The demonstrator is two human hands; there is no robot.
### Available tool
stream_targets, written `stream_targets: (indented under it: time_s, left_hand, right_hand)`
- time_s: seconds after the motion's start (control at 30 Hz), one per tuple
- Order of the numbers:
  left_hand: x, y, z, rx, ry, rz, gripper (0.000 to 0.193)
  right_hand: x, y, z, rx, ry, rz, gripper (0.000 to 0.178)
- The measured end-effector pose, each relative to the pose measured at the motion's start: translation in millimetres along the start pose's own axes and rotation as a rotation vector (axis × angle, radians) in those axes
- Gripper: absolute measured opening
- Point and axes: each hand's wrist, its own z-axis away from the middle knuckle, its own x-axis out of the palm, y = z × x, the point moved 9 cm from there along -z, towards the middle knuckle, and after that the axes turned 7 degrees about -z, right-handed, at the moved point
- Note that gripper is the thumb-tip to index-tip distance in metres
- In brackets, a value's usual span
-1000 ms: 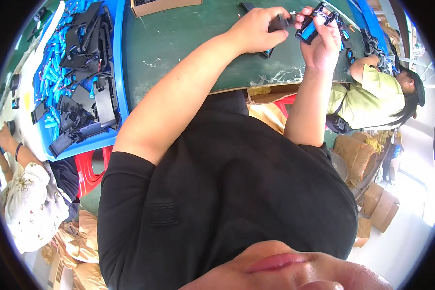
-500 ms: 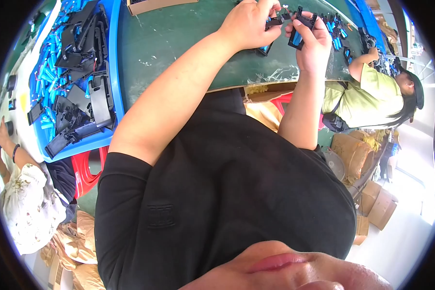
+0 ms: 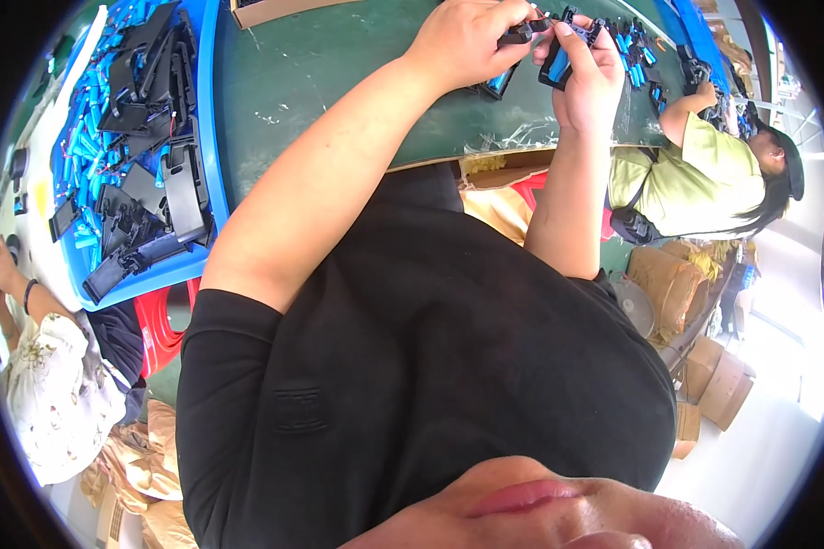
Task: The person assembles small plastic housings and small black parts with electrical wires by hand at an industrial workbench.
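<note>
My left hand (image 3: 462, 46) is closed around a small black piece (image 3: 519, 35), whose exact kind I cannot make out. In my right hand (image 3: 588, 82) is a black plastic battery holder (image 3: 558, 66) with a blue cell in it, tilted up between thumb and fingers. Both hands meet over the far part of the green table (image 3: 330, 101), the black piece close beside the holder's upper end. A thin reddish wire shows between them. Under my left hand, another black-and-blue part (image 3: 498, 84) lies on the table, partly covered.
To my left stands a blue tray (image 3: 212, 137) heaped with blue cells and black plastic housings. A cardboard box (image 3: 284, 9) sits at the far edge. More blue cells (image 3: 636, 55) lie right of my hands. Co-workers sit on both sides, one in a yellow-green shirt (image 3: 696, 174).
My left hand has brought the black piece slightly lower and nearer to the holder. The holder in my right hand has tilted a little. The whole view has shifted slightly.
</note>
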Motion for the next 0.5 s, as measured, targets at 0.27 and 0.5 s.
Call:
stream_targets:
  time_s: [0.27,0.5]
  left_hand:
    - [-10,12,0,0.093,0.009,-0.159,0.042]
    - [2,12,2,0.150,-0.039,-0.287,0.050]
  right_hand:
    - [-7,11,-2,0.125,0.053,-0.099,0.016]
    - [-28,36,-3,0.316,0.134,-0.401,0.019]
